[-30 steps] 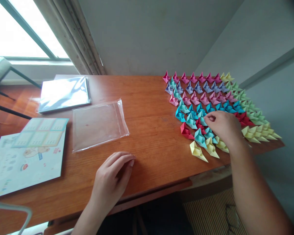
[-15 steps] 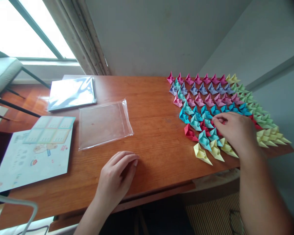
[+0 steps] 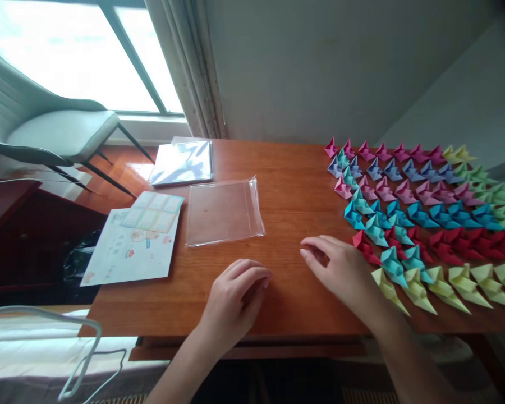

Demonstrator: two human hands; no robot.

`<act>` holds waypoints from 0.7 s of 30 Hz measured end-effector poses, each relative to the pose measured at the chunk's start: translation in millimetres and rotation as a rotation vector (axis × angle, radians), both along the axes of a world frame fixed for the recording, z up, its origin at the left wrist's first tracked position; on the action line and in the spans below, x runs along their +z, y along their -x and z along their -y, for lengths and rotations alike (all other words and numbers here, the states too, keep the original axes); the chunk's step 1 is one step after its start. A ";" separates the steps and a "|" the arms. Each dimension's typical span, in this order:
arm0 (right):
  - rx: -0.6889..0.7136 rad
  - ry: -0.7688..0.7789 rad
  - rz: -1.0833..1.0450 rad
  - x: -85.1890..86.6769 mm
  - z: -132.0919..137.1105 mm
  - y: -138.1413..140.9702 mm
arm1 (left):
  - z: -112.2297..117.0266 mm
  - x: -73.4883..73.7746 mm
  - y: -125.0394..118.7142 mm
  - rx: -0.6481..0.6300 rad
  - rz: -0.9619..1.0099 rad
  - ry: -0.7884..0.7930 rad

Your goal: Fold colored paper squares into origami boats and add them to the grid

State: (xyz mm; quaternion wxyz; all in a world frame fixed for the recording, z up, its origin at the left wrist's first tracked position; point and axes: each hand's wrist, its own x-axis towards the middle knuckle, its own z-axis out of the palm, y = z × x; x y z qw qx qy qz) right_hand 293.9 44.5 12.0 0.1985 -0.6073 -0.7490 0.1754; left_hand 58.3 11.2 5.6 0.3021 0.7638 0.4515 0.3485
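My left hand (image 3: 237,295) rests on the wooden table (image 3: 284,213) near its front edge. Its fingers are loosely curled, thumb against the index finger, and nothing shows in them. To its right, my right hand (image 3: 338,273) is over bare wood with its fingers curved and the thumb slightly apart, holding nothing visible. Nearest to it are a red folded paper boat (image 3: 366,247) and a turquoise folded paper boat (image 3: 393,266). These belong to colour-sorted rows of paper boats; several turquoise ones sit between the rows at their left ends.
A clear plastic sleeve (image 3: 221,212) lies left of centre. Behind it is a glossy wrapped pack (image 3: 183,163). A printed white sheet (image 3: 138,261) has a pastel grid card (image 3: 154,211) on it. A grey chair (image 3: 63,132) stands by the window.
My right hand has left the paper boats and moved left towards my left hand. The view has turned rightward less, showing more of the chair. My left hand keeps its pose.
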 end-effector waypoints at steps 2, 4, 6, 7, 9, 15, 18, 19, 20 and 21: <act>0.020 0.051 -0.033 -2.8 -12.9 17.2 | -4.3 3.4 7.5 0.032 -0.030 -0.071; 0.036 0.085 -0.040 -2.5 -28.6 32.9 | -12.3 6.7 17.2 0.100 -0.110 -0.167; 0.060 0.064 -0.019 -0.2 -47.7 49.3 | -23.6 9.9 26.2 0.188 -0.285 -0.250; 0.064 0.023 0.018 1.6 -58.9 58.5 | -29.9 11.4 29.5 0.223 -0.385 -0.263; 0.047 -0.032 0.037 6.5 -85.0 80.0 | -42.6 13.5 32.6 0.238 -0.530 -0.248; 0.069 0.031 0.078 17.0 -175.8 163.2 | -64.3 11.1 23.5 0.214 -0.742 -0.136; 0.044 0.140 0.101 12.6 -204.8 195.1 | -64.3 8.3 21.2 0.204 -0.734 -0.122; 0.038 0.160 0.103 10.2 -210.1 201.8 | -63.6 7.6 21.1 0.195 -0.725 -0.119; 0.033 0.175 0.102 7.8 -213.5 206.4 | -62.8 7.0 21.1 0.182 -0.717 -0.116; 0.029 0.183 0.100 5.4 -215.5 209.1 | -62.0 6.4 21.2 0.171 -0.712 -0.113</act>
